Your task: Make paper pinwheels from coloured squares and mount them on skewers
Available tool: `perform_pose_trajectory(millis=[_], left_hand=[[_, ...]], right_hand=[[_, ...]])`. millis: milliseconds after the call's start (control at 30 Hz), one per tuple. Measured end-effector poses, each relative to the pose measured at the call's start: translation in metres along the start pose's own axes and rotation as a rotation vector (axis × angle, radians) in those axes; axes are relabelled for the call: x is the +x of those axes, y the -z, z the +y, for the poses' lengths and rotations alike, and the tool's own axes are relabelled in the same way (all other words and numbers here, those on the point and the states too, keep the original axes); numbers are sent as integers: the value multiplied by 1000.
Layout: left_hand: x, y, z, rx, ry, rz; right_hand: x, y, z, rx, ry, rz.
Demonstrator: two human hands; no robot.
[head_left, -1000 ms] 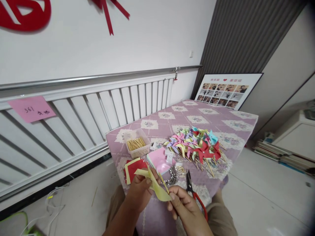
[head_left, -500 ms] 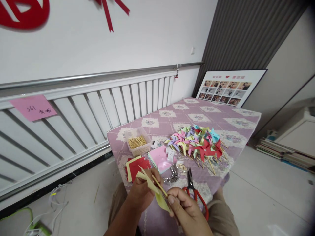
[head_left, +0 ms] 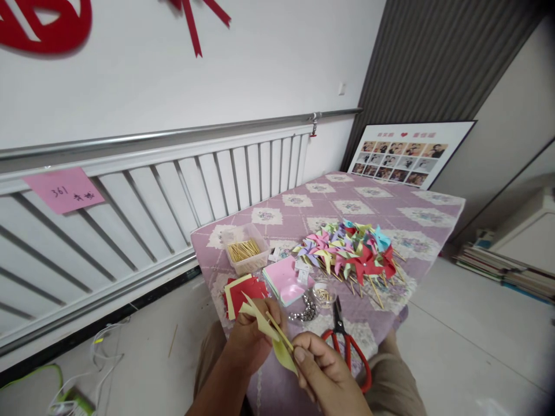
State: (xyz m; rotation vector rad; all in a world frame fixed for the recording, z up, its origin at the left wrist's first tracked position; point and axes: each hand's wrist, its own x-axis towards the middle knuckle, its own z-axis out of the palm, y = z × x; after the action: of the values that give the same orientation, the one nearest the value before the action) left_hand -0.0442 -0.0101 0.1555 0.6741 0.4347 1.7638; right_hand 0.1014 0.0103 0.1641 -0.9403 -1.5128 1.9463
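My left hand (head_left: 255, 332) is closed on a yellow paper pinwheel (head_left: 284, 355), whose vanes stick out past the fingers. My right hand (head_left: 323, 364) pinches a thin wooden stick (head_left: 280, 329) that lies against the back of the paper. Whether the stick is joined to the pinwheel, the fingers hide. Just right of my right hand lie scissors (head_left: 340, 329) with red handles. Beyond my hands are a heap of small silvery metal pieces (head_left: 307, 309) and a small clear dish (head_left: 324, 294) of little pale pieces.
Finished paper pinwheels (head_left: 351, 251) in many colours are piled on the right of the table. A clear box (head_left: 249, 263) holds wooden sticks. Red and yellow paper (head_left: 245, 289) and a pink paper stack (head_left: 284, 277) lie in front of it. A radiator (head_left: 182, 185) runs along the left.
Both hands keep their hold on the pinwheel and the stick, with the stick shifted slightly to the left. The whole view has moved a little.
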Motion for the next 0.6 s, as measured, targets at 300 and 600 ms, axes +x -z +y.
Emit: perform_pose_trajectory(millis=[300, 600], left_hand=[[-1, 1, 0, 5, 16, 15], [-2, -3, 3, -21, 35, 31]], right_hand=[[-1, 0, 2, -4, 34, 7], [-1, -2, 0, -51, 69, 23]])
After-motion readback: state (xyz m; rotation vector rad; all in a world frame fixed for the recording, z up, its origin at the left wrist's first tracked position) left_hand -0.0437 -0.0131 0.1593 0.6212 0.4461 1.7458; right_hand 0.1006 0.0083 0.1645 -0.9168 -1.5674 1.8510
